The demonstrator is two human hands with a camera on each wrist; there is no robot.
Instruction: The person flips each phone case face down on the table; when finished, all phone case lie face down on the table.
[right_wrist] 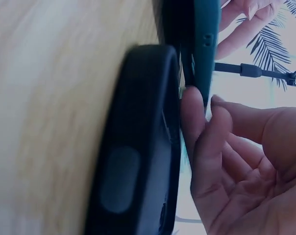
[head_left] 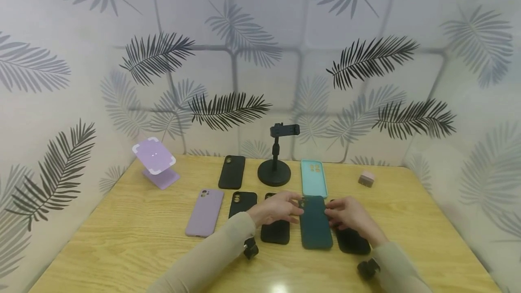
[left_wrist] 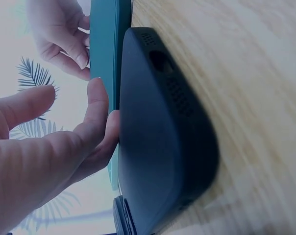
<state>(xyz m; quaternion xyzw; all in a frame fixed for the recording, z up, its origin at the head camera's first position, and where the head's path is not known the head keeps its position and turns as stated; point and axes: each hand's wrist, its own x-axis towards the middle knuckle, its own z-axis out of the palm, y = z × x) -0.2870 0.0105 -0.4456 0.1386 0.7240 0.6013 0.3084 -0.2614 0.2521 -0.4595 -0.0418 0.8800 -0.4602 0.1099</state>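
Note:
A dark teal phone case (head_left: 316,227) lies between my two hands, its back facing up. My right hand (head_left: 351,214) pinches its right edge, the thumb over the case and a fingertip at its underside in the right wrist view. At the upper left edge of the case, my left hand (head_left: 278,207) touches it with relaxed fingers (left_wrist: 96,95), the thumb standing apart from it. Beneath the left hand lies a black phone case (head_left: 277,232). Another black phone case (right_wrist: 131,142), its hollow side upward, sits under the right hand.
Behind the teal case lies a light blue phone case (head_left: 314,179). A black phone stand (head_left: 274,173), a black case (head_left: 232,172) and a purple stand (head_left: 154,155) stand or lie toward the wall. Left are a lilac case (head_left: 205,213) and another black case (head_left: 242,202). A small pinkish block (head_left: 366,178) sits back right.

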